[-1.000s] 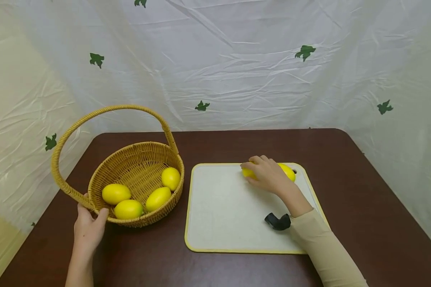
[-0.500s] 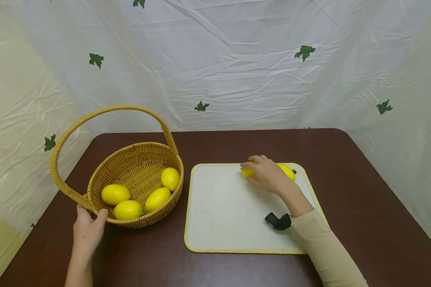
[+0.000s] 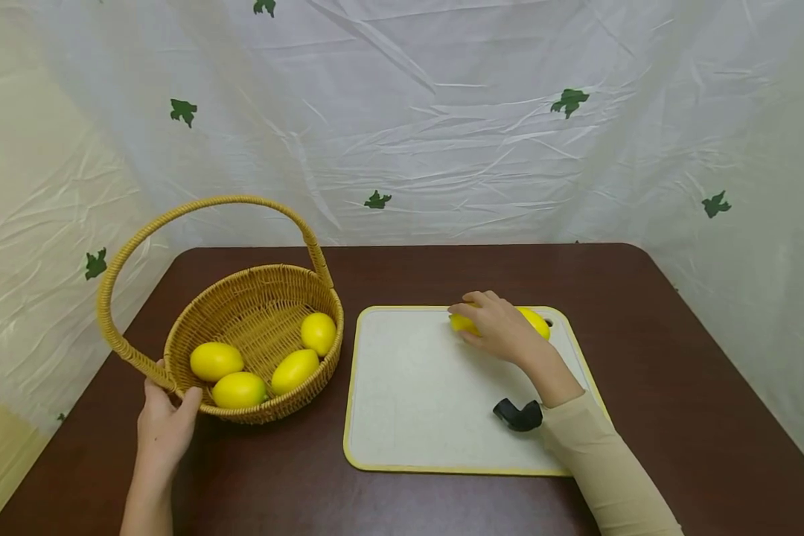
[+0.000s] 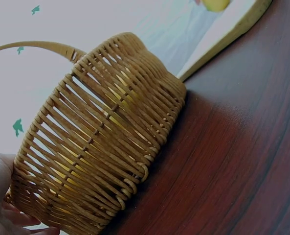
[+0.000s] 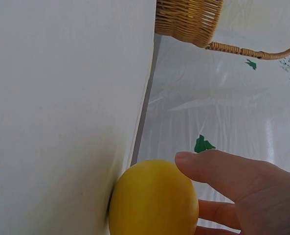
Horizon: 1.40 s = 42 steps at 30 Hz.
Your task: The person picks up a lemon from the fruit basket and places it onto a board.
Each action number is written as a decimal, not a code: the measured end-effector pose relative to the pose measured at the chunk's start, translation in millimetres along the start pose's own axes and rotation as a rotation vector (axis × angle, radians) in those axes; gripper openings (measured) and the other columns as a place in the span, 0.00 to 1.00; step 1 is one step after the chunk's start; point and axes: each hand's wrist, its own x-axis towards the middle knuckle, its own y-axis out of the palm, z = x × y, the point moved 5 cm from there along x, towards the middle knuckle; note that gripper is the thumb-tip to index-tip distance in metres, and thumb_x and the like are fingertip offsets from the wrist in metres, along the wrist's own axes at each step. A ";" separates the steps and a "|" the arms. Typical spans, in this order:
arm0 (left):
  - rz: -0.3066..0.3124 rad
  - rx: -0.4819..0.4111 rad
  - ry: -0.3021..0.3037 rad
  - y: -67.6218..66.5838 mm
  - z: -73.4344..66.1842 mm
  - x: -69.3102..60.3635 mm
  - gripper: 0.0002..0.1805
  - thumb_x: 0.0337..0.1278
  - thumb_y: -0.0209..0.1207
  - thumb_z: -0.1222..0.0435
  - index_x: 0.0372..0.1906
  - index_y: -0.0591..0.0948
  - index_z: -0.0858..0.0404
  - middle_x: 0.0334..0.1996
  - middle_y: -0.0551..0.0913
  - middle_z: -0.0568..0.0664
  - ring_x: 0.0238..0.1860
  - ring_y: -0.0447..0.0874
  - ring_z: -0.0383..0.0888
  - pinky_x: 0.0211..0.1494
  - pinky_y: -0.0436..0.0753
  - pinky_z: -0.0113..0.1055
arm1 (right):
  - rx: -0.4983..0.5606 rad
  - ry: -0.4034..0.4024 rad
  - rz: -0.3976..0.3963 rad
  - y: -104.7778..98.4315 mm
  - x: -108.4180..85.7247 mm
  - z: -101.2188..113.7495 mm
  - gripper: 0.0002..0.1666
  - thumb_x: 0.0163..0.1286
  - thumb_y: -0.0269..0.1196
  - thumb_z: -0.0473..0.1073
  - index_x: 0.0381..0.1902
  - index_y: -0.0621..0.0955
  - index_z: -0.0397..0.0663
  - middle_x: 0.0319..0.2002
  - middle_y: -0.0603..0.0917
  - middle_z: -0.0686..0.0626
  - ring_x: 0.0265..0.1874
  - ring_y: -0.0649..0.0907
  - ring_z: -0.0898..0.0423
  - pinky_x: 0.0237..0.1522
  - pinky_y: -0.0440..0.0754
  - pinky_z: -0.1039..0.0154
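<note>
A wicker basket (image 3: 254, 290) stands on the left of the table with several lemons (image 3: 240, 391) inside. My left hand (image 3: 164, 435) grips its near left rim at the foot of the handle; the left wrist view shows the hand (image 4: 3, 200) against the woven side (image 4: 91, 142). At the back right of a white board (image 3: 415, 394), my right hand (image 3: 502, 327) curls over a lemon (image 3: 462, 323). In the right wrist view thumb and fingers are around this lemon (image 5: 152, 200), which rests on the board. A second lemon (image 3: 534, 323) lies just behind that hand.
A black curved object (image 3: 518, 415) lies on the board beside the right sleeve (image 3: 610, 461). The board has a yellow rim and lies on the dark wooden table (image 3: 288, 484). White sheeting (image 3: 442, 134) with green leaf shapes hangs behind the table.
</note>
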 end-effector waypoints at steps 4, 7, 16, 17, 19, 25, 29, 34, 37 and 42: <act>0.000 0.000 0.006 0.0 -1.6 1.5 0.39 0.62 0.45 0.61 0.72 0.38 0.60 0.65 0.56 0.69 0.60 0.57 0.57 0.56 0.59 0.53 | -0.004 -0.005 -0.005 0.0 0.4 0.1 0.21 0.59 0.64 0.42 0.51 0.79 0.46 0.52 0.75 0.38 0.49 0.72 0.42 0.47 0.71 0.47; 0.000 -0.003 0.006 0.6 -2.2 1.8 0.39 0.62 0.45 0.61 0.72 0.38 0.61 0.66 0.56 0.68 0.61 0.56 0.57 0.57 0.58 0.53 | -0.006 -0.013 -0.014 -0.6 0.5 0.2 0.20 0.59 0.64 0.41 0.51 0.79 0.46 0.51 0.75 0.38 0.49 0.72 0.42 0.46 0.72 0.48; -0.004 -0.009 -0.010 0.6 -1.8 -1.3 0.40 0.62 0.45 0.61 0.72 0.37 0.60 0.66 0.55 0.68 0.61 0.56 0.57 0.57 0.58 0.54 | -0.008 -0.023 -0.010 -1.3 2.2 -0.1 0.20 0.59 0.64 0.42 0.50 0.79 0.45 0.51 0.75 0.39 0.48 0.72 0.42 0.47 0.71 0.48; -0.004 -0.010 -0.009 0.7 -1.5 -1.4 0.40 0.62 0.45 0.61 0.72 0.37 0.60 0.66 0.55 0.68 0.60 0.56 0.57 0.57 0.58 0.54 | -0.009 -0.020 -0.009 -2.2 2.4 -0.3 0.20 0.59 0.64 0.42 0.50 0.79 0.45 0.51 0.75 0.39 0.49 0.72 0.43 0.47 0.71 0.48; -0.005 -0.009 -0.008 0.7 -0.7 -1.3 0.40 0.62 0.45 0.61 0.72 0.38 0.60 0.66 0.55 0.68 0.59 0.57 0.57 0.56 0.58 0.53 | -0.003 -0.016 -0.010 -4.3 2.3 -0.7 0.20 0.59 0.64 0.41 0.50 0.79 0.45 0.51 0.75 0.39 0.49 0.72 0.43 0.47 0.70 0.48; 0.003 -0.005 0.003 0.2 0.0 0.2 0.40 0.62 0.45 0.61 0.72 0.38 0.60 0.65 0.56 0.68 0.59 0.58 0.57 0.56 0.59 0.53 | 0.055 -0.037 -0.037 -11.6 3.6 1.6 0.20 0.59 0.63 0.39 0.51 0.79 0.45 0.51 0.75 0.40 0.50 0.71 0.43 0.49 0.69 0.49; 0.019 0.002 0.019 0.4 -1.5 0.8 0.39 0.62 0.44 0.61 0.72 0.38 0.60 0.64 0.57 0.69 0.57 0.59 0.57 0.55 0.60 0.53 | 0.107 -0.080 -0.066 -15.9 10.4 10.1 0.19 0.60 0.63 0.40 0.51 0.79 0.45 0.51 0.75 0.41 0.51 0.71 0.45 0.51 0.69 0.51; 0.022 0.002 0.026 0.9 -2.9 0.3 0.39 0.62 0.44 0.62 0.72 0.38 0.61 0.64 0.57 0.69 0.58 0.59 0.56 0.55 0.61 0.52 | 0.137 -0.139 -0.074 -27.1 29.6 31.7 0.19 0.61 0.62 0.42 0.51 0.79 0.44 0.53 0.74 0.39 0.53 0.70 0.45 0.53 0.68 0.52; 0.023 0.001 0.026 1.6 -3.3 0.4 0.39 0.62 0.44 0.62 0.72 0.38 0.61 0.64 0.58 0.69 0.56 0.60 0.55 0.53 0.62 0.49 | 0.125 -0.171 -0.094 -39.0 44.0 45.8 0.19 0.62 0.61 0.42 0.51 0.79 0.44 0.54 0.74 0.40 0.54 0.70 0.46 0.54 0.67 0.53; 0.022 -0.001 0.022 0.7 -2.7 1.4 0.39 0.62 0.44 0.62 0.72 0.37 0.60 0.65 0.57 0.68 0.53 0.60 0.54 0.51 0.62 0.48 | 0.119 -0.229 -0.112 -58.4 67.1 72.9 0.19 0.63 0.61 0.44 0.52 0.79 0.45 0.54 0.74 0.40 0.54 0.71 0.46 0.55 0.67 0.54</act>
